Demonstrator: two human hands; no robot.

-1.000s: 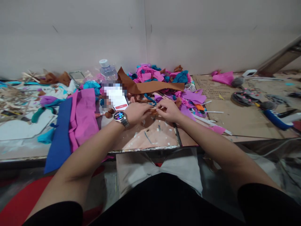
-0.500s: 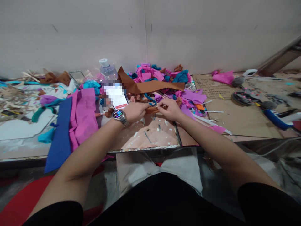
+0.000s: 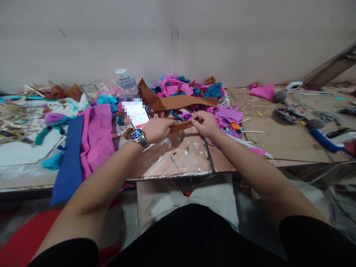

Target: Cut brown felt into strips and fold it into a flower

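A narrow strip of brown crepe paper (image 3: 179, 128) stretches between my hands above the table's front part. My left hand (image 3: 158, 129), with a watch (image 3: 137, 136) on its wrist, is closed on the strip's left end. Thumb and fingers of my right hand (image 3: 205, 124) pinch its right end. Just behind my left hand leans a lit phone (image 3: 138, 115), partly blurred out. Behind both hands a wider brown sheet (image 3: 183, 102) lies across a heap of pink, purple and teal crumpled pieces (image 3: 178, 87).
A water bottle (image 3: 126, 82) stands behind the phone. Blue (image 3: 68, 159) and pink sheets (image 3: 98, 137) overhang the table's front edge at left. On the right, cardboard (image 3: 250, 122) carries white sticks, an orange cutter (image 3: 236, 127), a pin cushion (image 3: 287, 115) and a blue-handled tool (image 3: 326, 140).
My right hand has moved right and slightly up, away from my left hand. More of the brown strip now shows between them.
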